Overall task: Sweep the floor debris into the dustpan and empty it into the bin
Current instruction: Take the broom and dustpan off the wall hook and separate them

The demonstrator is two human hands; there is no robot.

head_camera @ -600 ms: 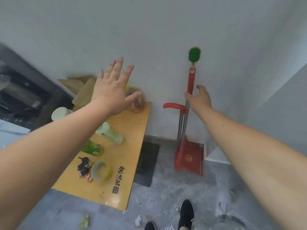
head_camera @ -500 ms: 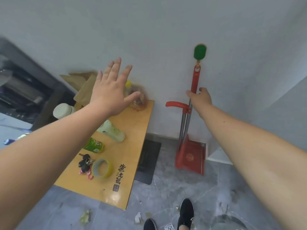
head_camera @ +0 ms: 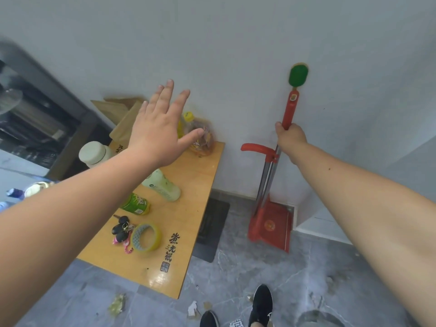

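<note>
A red broom handle (head_camera: 291, 107) hangs from a green wall hook (head_camera: 298, 74), with a red dustpan (head_camera: 271, 226) standing on the floor below it against the wall. My right hand (head_camera: 290, 139) is closed around the broom handle just above the dustpan's curved red grip (head_camera: 257, 147). My left hand (head_camera: 157, 129) hovers open, fingers spread, above the wooden table. Bits of debris lie on the grey floor: a crumpled green scrap (head_camera: 116, 303) and white and brown pieces (head_camera: 193, 308) near my shoes. No bin is in view.
A low wooden table (head_camera: 188, 215) at left holds bottles (head_camera: 161, 185), a green can (head_camera: 135, 204), keys (head_camera: 121, 228), a tape roll (head_camera: 146, 237) and a bag (head_camera: 200, 138). A dark mat (head_camera: 212, 228) lies beside it. My black shoes (head_camera: 260, 305) stand at the bottom. A white ledge (head_camera: 318, 223) sits right of the dustpan.
My right hand has gone from open beside the broom handle to closed around it. My left hand has stayed spread above the table.
</note>
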